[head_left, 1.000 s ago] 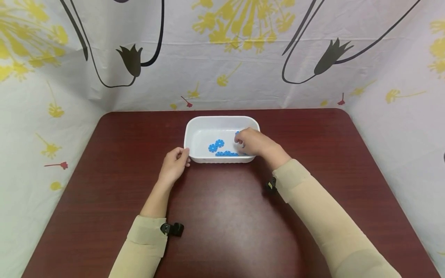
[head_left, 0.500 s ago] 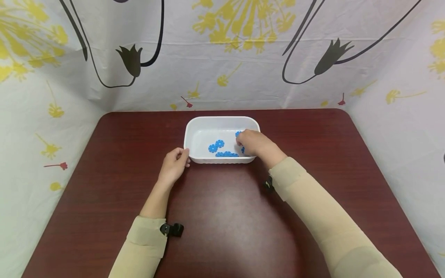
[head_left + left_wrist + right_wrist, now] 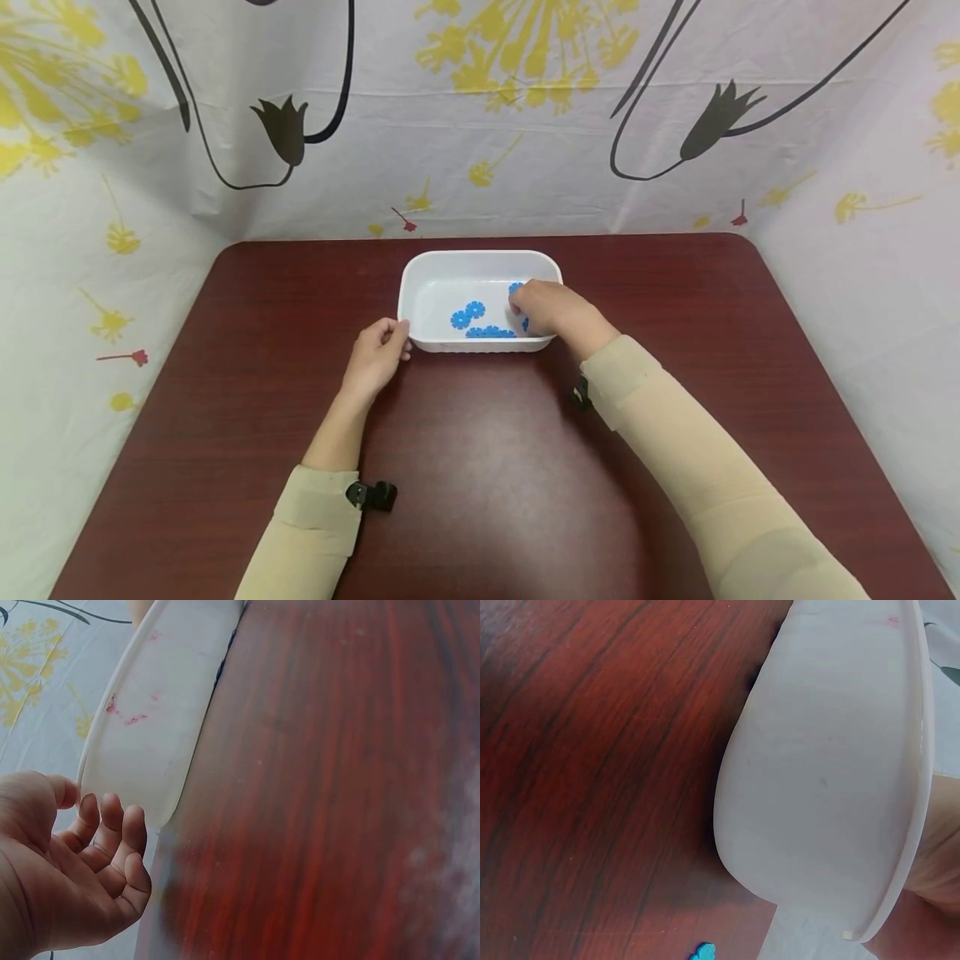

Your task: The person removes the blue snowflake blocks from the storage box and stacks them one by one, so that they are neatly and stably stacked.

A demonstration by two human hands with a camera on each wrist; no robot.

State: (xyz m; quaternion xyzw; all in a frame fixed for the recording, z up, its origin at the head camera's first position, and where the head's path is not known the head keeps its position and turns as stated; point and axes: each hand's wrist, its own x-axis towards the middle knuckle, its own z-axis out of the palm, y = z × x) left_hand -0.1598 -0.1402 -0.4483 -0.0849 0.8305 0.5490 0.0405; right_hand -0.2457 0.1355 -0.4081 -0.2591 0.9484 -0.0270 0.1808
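A white plastic tray (image 3: 420, 287) stands near the table's far edge. Flat blue snowflake-shaped discs lie in it: a pair (image 3: 467, 315) near the middle, several overlapping ones (image 3: 491, 332) along the front wall, and a disc (image 3: 516, 287) beside my right hand. My left hand (image 3: 375, 354) pinches the tray's left front corner, thumb at the rim and curled fingers against the outer wall (image 3: 142, 735). Over the right side my right hand (image 3: 551, 307) reaches in, fingers bent down. Its fingertips are hidden, so what they hold cannot be made out. The tray wall (image 3: 817, 765) blocks the right wrist view.
The dark red-brown wooden table (image 3: 480, 467) extends around the tray. In the right wrist view a small blue piece (image 3: 703, 952) lies on the table beyond the tray's corner. A patterned white cloth (image 3: 555, 183) hangs behind and at both sides.
My right hand has dipped slightly lower into the tray, its fingers now bent further down, and more of the blue discs near it shows. My left hand keeps its place on the corner.
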